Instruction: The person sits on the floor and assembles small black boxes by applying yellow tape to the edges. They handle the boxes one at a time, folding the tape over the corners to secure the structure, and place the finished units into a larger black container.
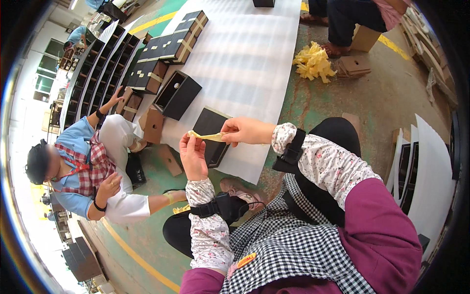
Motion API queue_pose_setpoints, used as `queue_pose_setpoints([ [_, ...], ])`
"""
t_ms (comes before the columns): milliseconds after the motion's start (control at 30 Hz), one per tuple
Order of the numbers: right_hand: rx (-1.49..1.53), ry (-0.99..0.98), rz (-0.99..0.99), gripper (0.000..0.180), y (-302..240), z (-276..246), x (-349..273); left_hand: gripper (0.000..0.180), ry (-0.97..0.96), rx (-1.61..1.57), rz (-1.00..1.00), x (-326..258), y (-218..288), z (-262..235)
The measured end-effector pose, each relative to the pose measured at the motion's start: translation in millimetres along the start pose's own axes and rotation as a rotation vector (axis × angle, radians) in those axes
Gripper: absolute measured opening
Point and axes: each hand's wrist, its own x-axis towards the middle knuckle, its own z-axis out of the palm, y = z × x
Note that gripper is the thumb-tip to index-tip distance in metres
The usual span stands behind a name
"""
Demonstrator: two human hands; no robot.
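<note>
Here: yellow tape strip (pixel 205 135), light, limp, likely sticky; left hand (pixel 193 157) and right hand (pixel 245 131) pinch opposite ends, above black box (pixel 211 134)

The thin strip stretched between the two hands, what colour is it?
Pale yellow strip, like tape, pinched by the left hand and right hand; head view.

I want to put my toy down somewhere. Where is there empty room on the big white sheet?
The white sheet is bare across its middle and right side, between the black boxes on its left and the yellow scrap pile on the green floor. It is crowded along the left edge and at the near corner, where both hands hold a yellow strip above a black box.
</note>
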Motion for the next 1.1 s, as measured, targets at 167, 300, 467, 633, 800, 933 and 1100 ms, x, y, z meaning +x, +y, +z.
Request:
queue_pose_setpoints([
  [167,0.213,-0.082,-0.064,0.026,3,6,2,0.016,-0.028,-0.098,-0.054,-5,-14,-13],
  [300,-0.321,0.173,-0.033,0.024,13,0,2,0.015,-0.074,-0.013,0.167,-22,-1,-4],
  [467,0.386,0.279,-0.047,0.023,22,5,8,0.013,-0.258,0.423,0.365,-52,-7,26],
  [633,0.727,0.121,0.0,0.027,14,10,4,0.01,-0.282,0.587,0.351,-55,-44,31],
  [800,0.467,0.18,-0.063,0.023,24,13,5,0.021,-0.333,0.645,0.362,-49,-60,22],
  [933,0.628,0.438,-0.088,0.02,10,-5,7,0.031,-0.264,0.414,-0.057,-46,-86,12],
  [1100,0.624,0.459,-0.116,0.023,-7,-17,2,0.041,0.076,-0.242,-0.513,-1,-136,-31],
])
